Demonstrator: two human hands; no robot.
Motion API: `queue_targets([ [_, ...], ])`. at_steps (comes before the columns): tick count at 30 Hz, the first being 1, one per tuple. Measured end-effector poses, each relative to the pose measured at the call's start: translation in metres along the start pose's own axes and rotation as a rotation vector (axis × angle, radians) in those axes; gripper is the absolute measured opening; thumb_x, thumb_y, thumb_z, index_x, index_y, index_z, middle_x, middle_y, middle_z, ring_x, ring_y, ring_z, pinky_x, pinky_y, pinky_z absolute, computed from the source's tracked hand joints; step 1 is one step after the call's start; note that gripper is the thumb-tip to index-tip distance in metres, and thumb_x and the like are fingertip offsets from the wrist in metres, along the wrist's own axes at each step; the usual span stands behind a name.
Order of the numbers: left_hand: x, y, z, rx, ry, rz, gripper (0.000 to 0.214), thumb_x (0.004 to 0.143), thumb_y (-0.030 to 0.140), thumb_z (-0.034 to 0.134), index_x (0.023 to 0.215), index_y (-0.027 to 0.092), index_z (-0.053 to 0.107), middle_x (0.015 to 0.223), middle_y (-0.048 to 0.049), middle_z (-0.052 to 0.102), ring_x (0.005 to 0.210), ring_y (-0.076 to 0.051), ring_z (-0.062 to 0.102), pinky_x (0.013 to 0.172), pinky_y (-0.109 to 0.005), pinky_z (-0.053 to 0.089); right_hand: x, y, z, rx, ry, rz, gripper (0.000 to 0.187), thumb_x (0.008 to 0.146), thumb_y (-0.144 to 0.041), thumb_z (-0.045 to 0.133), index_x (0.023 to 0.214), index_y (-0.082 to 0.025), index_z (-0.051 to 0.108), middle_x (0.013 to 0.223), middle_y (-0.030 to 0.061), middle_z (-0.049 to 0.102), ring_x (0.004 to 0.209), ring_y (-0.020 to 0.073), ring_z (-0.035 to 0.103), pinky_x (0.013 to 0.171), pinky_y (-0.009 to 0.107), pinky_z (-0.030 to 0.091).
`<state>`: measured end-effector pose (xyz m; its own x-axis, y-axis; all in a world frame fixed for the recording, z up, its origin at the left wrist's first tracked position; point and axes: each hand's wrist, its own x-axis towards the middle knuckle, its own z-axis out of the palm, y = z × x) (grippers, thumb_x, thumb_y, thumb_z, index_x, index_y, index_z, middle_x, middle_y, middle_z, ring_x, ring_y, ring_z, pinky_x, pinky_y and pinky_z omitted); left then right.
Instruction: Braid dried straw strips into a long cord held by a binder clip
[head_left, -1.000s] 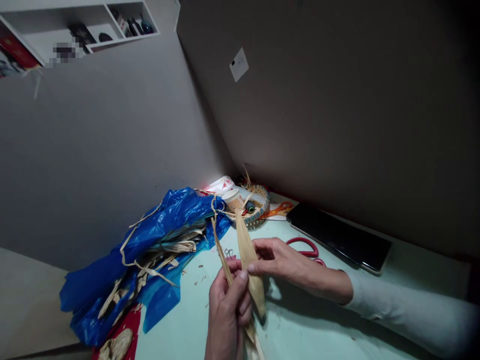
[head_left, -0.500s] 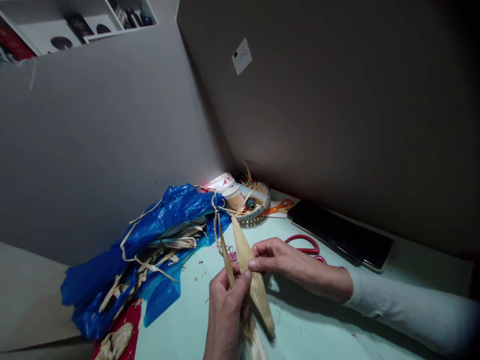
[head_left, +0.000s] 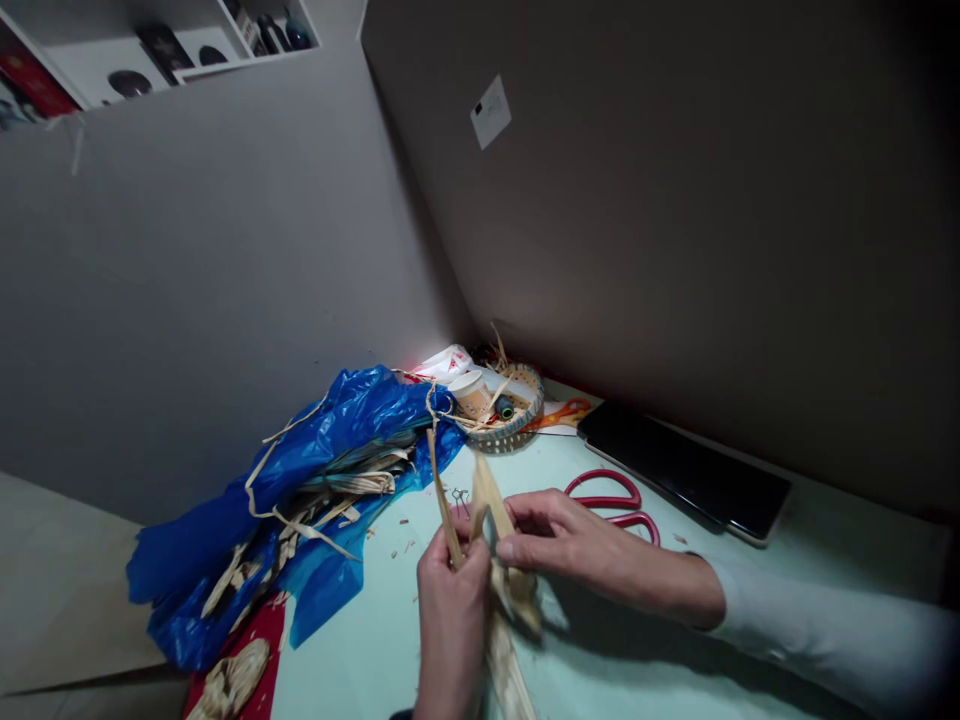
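My left hand (head_left: 453, 600) is closed around dried corn husk. A narrow folded husk strip (head_left: 442, 497) stands up out of its grip, and a paler length of husk (head_left: 510, 672) hangs below it. My right hand (head_left: 551, 537) pinches a wider corn husk leaf (head_left: 487, 488) between thumb and fingers. That leaf is split or bent, with a gap between two parts, and its lower end is blurred. Just beyond the right hand lie scissors with red handles (head_left: 604, 488); their blades are hidden.
On the left, a blue plastic bag (head_left: 341, 420) holds a bundle of husks (head_left: 367, 470). A woven basket (head_left: 517, 432) with a paper cup (head_left: 470, 394) and thread spool (head_left: 504, 408) stands at the back. Orange scissors (head_left: 566, 412) and a black tablet-like device (head_left: 682, 470) lie along the wall.
The wide husk leaf, flat and whole-looking before, now shows a gap and is bent or split. My right hand has shifted slightly right, uncovering more of the red scissors.
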<state>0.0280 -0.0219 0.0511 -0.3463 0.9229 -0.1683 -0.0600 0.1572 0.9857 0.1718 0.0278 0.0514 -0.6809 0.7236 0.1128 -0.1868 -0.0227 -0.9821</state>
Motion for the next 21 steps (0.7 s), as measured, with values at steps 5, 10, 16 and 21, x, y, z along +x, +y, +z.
queue_targets([
  [5,0.002,0.007,-0.005,-0.186,-0.132,-0.130,0.028,0.068,0.032,0.077,0.081,0.015,0.059,0.055,0.0059,0.050,0.043,-0.003,0.040,0.041,-0.013,0.030,-0.004,-0.017,-0.004,0.239,-0.086,-0.050,0.015,0.084,-0.028,0.065,0.087,-0.014,0.063,0.088,0.0036,0.062,0.089,0.0164,0.058,0.085,0.028,0.045],
  [10,0.021,0.004,-0.024,-0.323,0.025,-0.145,0.041,0.057,0.031,0.085,0.072,0.017,0.049,0.047,0.0161,0.025,0.037,0.002,0.013,0.034,-0.010,0.011,-0.015,-0.051,-0.029,0.688,-0.075,-0.100,0.011,0.089,-0.026,0.057,0.082,-0.020,0.051,0.056,-0.0081,0.038,0.040,0.0043,0.025,0.036,0.014,0.030],
  [16,0.017,0.010,-0.022,-0.426,-0.012,-0.155,0.031,0.065,0.025,0.081,0.080,0.011,0.059,0.052,0.0131,0.031,0.038,0.002,0.020,0.034,-0.008,0.015,-0.004,-0.048,-0.036,0.493,0.297,-0.065,0.021,0.082,-0.036,0.066,0.081,-0.018,0.055,0.055,-0.0103,0.017,0.047,0.0062,0.006,0.034,0.016,0.009],
  [21,-0.006,0.002,0.001,-0.366,-0.116,-0.233,0.030,0.073,0.026,0.075,0.097,0.012,0.064,0.060,0.0045,0.054,0.047,-0.005,0.046,0.042,-0.014,0.037,0.009,-0.001,-0.002,0.228,0.067,0.069,0.032,0.083,-0.045,0.065,0.083,-0.014,0.058,0.060,-0.0062,0.037,0.049,0.0045,0.028,0.041,0.015,0.021],
])
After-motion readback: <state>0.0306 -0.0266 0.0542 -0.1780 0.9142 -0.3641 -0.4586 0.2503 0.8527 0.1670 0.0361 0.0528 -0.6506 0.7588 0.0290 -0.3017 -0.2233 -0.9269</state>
